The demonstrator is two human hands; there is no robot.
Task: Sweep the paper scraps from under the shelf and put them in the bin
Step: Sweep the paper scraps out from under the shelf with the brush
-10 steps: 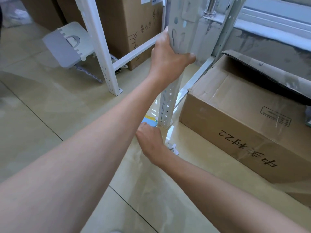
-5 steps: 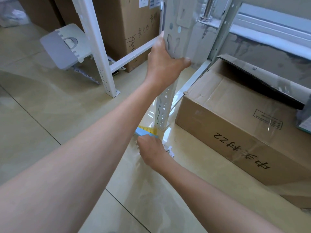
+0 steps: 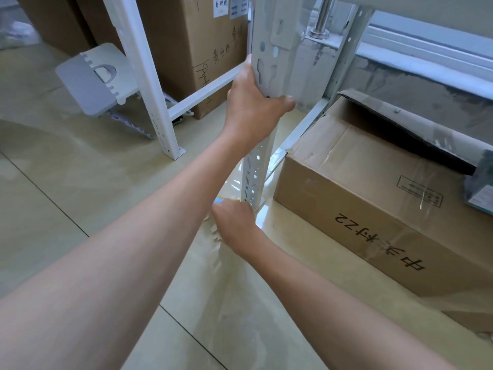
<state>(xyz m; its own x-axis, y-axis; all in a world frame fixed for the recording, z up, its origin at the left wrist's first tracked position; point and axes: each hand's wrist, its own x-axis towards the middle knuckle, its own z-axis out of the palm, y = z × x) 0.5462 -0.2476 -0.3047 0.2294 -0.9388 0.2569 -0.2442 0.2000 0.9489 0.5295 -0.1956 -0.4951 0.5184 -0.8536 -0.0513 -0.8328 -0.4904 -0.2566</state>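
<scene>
My left hand point(image 3: 253, 108) grips the white slotted shelf post point(image 3: 272, 49) about halfway up. Down at the foot of that post, my right hand point(image 3: 234, 222) is curled round a small blue and yellow brush point(image 3: 218, 200), of which only a sliver shows past my knuckles. A few white paper scraps point(image 3: 214, 231) lie on the beige tiled floor just left of my right hand, partly hidden by my left forearm. No bin is in view.
A large taped cardboard box point(image 3: 373, 196) lies on the floor right of the post, close to my right arm. A second shelf post point(image 3: 144, 76) and crossbar stand to the left, with a grey folding stool point(image 3: 90, 81) and a tall carton point(image 3: 202, 49) behind.
My right hand has drawn the brush back from under the shelf towards me, hiding most of it. The left hand keeps its grip on the post.
</scene>
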